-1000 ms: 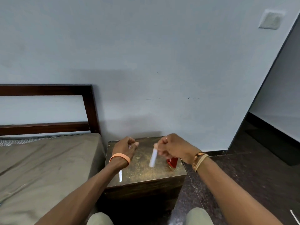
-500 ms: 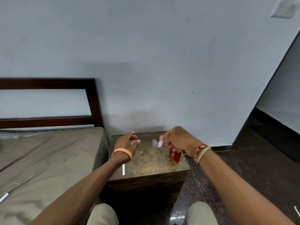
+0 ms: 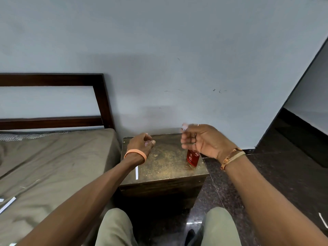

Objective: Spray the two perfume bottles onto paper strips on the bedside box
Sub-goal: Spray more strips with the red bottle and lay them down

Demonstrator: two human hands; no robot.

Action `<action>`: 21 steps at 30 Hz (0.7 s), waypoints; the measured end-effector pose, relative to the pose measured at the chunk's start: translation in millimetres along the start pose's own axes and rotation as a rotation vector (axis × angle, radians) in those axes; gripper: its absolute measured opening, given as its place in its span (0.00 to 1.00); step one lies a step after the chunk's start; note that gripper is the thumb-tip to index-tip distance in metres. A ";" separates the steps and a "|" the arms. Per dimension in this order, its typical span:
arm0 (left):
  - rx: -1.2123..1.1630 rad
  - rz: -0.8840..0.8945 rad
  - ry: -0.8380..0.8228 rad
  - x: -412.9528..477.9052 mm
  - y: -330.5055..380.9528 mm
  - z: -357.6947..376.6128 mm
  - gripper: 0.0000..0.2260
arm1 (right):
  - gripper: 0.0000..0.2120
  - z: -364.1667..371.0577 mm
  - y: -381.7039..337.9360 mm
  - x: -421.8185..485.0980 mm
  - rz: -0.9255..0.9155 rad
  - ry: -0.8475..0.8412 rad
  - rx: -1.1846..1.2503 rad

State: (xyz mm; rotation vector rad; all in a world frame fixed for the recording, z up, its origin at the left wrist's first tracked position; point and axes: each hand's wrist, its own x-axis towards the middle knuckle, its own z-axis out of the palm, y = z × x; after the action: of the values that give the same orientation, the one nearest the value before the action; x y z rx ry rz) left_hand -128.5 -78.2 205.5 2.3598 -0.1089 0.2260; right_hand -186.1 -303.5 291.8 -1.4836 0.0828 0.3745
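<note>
The brown bedside box (image 3: 168, 164) stands between the bed and the dark floor. My left hand (image 3: 141, 144) hovers over its far left part, fingers curled round a small pale pink perfume bottle (image 3: 147, 143) that is mostly hidden. My right hand (image 3: 202, 141) is raised over the right side and pinches a white paper strip (image 3: 184, 126), blurred, at its fingertips. A red perfume bottle (image 3: 193, 158) stands upright on the box just below my right hand. Another white strip (image 3: 136, 172) lies on the box's left front part.
The bed (image 3: 53, 166) with an olive sheet touches the box's left side, and a loose strip (image 3: 8, 204) lies on it. Another strip (image 3: 323, 220) lies on the dark floor at right. The wall runs right behind the box. My knees are below its front.
My right hand has lifted the paper strip from hanging low over the box to above its fingertips, uncovering the red bottle. My left hand has stayed over the box's left part.
</note>
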 end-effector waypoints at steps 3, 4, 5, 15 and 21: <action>0.006 0.008 -0.006 -2.1 1.6 1.2 0.12 | 0.11 10.8 10.6 1.5 -0.020 0.158 -0.579; 0.002 0.010 -0.011 -1.9 2.2 1.7 0.12 | 0.11 9.6 12.3 2.5 -0.031 0.125 -0.515; -0.004 0.007 -0.017 -1.8 2.0 2.1 0.12 | 0.10 8.9 9.4 1.7 -0.048 0.059 -0.309; -0.003 -0.009 -0.048 -2.1 -1.2 -0.4 0.11 | 0.08 8.0 1.6 -3.2 -0.068 -0.060 0.037; 0.013 -0.004 -0.059 -6.4 -0.1 0.4 0.11 | 0.09 10.8 20.3 7.2 -0.060 0.073 -0.569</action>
State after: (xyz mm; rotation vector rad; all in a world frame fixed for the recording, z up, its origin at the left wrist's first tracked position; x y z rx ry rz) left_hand -134.7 -78.3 203.9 2.3803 -0.1317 0.1553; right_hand -187.1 -290.7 271.4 -2.0574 -0.0133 0.3080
